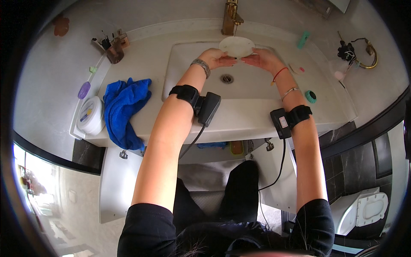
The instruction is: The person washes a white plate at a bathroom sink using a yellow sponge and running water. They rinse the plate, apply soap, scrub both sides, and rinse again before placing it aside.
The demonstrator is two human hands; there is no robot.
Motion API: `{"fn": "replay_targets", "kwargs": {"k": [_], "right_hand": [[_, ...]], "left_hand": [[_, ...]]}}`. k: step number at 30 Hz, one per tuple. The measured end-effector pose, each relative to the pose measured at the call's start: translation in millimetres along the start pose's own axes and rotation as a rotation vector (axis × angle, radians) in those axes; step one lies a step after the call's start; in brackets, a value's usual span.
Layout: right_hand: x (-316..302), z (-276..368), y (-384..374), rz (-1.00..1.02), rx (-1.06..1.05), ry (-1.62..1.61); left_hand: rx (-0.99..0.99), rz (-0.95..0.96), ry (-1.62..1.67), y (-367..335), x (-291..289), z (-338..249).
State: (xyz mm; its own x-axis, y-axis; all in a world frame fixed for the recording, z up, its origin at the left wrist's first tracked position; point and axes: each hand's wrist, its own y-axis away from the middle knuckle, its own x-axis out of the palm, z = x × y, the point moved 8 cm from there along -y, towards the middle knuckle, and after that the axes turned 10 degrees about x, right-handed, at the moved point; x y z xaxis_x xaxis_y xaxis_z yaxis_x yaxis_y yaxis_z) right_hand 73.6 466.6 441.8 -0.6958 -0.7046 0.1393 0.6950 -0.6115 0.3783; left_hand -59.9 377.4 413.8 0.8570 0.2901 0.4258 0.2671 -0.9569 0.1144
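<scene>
Both my hands hold a small white oval dish point(236, 46) by its two sides, over the far part of the sink basin point(199, 90). My left hand point(217, 58) grips the dish's left edge, thumb on top and fingers below. On the opposite edge, my right hand point(262, 60) has the same kind of grip. The gold faucet point(230, 19) stands just behind, and a thin stream seems to fall from its spout onto the dish. A round metal drain point(227, 79) shows in the basin below my hands.
Left on the counter lie a blue towel point(124, 109), a white round tub point(91, 116) and a brown holder with brushes point(114, 52). To the right sit a teal round item point(310, 97) and a green item point(303, 39). Cabinet doors point(117, 188) stand open below; a toilet point(359, 210) is lower right.
</scene>
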Motion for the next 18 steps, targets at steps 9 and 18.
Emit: {"fn": "replay_targets", "kwargs": {"k": [9,18], "right_hand": [[-7.4,26.7,2.2,-0.212,-0.287,0.28],[2.1,12.3,-2.3,-0.154,-0.174,0.243]], "left_hand": [[-0.032,0.015,-0.572,3.2,-12.7,-3.1],[-0.016,-0.229,-0.568,5.9,-26.3,-10.2]]}}
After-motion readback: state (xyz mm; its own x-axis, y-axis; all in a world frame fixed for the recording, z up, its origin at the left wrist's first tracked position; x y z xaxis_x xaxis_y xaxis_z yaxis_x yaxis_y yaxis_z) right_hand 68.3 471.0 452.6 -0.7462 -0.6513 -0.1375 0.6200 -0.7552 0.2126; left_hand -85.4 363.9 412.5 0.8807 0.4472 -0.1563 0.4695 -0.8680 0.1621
